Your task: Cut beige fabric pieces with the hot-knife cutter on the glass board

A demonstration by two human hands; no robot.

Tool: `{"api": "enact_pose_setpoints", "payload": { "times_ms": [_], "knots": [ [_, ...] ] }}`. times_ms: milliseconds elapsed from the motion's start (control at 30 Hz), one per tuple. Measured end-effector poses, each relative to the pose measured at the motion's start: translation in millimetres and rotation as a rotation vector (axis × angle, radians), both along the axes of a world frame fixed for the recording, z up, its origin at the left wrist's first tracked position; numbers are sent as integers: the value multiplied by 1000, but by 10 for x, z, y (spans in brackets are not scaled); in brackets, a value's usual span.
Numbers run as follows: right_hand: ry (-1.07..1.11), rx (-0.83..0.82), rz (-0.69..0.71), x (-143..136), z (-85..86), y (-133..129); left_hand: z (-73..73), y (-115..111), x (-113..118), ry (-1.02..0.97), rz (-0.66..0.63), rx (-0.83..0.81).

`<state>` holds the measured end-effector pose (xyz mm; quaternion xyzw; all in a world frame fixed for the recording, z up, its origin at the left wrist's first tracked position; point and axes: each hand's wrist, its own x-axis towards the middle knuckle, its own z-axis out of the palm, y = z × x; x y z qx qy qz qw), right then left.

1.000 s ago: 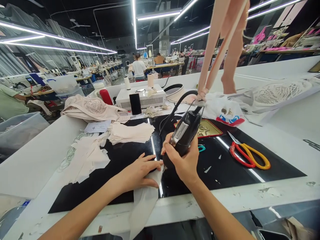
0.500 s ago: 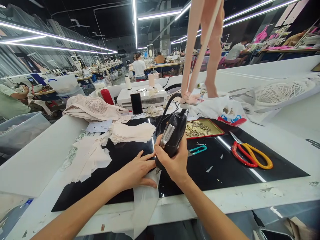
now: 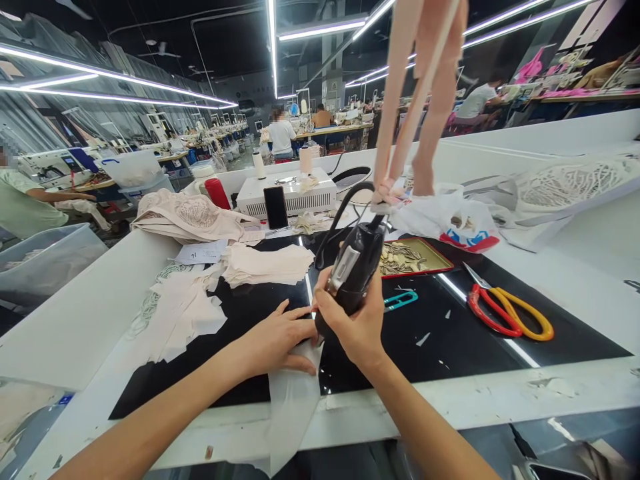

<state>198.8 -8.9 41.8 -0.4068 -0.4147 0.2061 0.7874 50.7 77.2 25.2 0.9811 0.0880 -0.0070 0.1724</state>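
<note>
My left hand point(image 3: 277, 340) lies flat with its fingers spread on a thin whitish fabric strip point(image 3: 293, 407), which hangs over the table's front edge. Wrapped in my right hand point(image 3: 360, 327) is a black corded handheld tool point(image 3: 359, 263). It tilts with its lower end just beside my left fingertips; its tip is hard to make out. Peach fabric bands point(image 3: 400, 113), knotted above the tool, run upward out of view. Left of my hands are a stack of pale fabric pieces point(image 3: 267, 265) and loose pale pieces point(image 3: 187, 310).
Teal thread snips point(image 3: 403, 300) and red-and-yellow scissors point(image 3: 510, 313) lie on the black work surface point(image 3: 400, 360). Behind are a tray of seeds point(image 3: 430, 257), a plastic bag point(image 3: 465, 223), a phone point(image 3: 275, 207) and a white box point(image 3: 310, 193). Co-workers sit farther off.
My right hand has shifted slightly right and up with the tool. My left hand stays on the strip. The whole view has moved a little; a person at far left has lowered an arm.
</note>
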Motion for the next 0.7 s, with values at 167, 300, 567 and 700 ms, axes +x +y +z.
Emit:
{"api": "enact_pose_setpoints", "payload": {
  "times_ms": [167,300,567,700],
  "knots": [
    [32,-16,-89,110,10,0,53,-16,1,32,15,-6],
    [30,-15,-99,140,-31,27,66,-14,5,39,2,12],
    [13,-14,-86,129,-63,30,91,-12,26,87,10,-18],
    [-3,-20,-88,134,-77,30,102,-16,37,92,7,-29]
  ]
}}
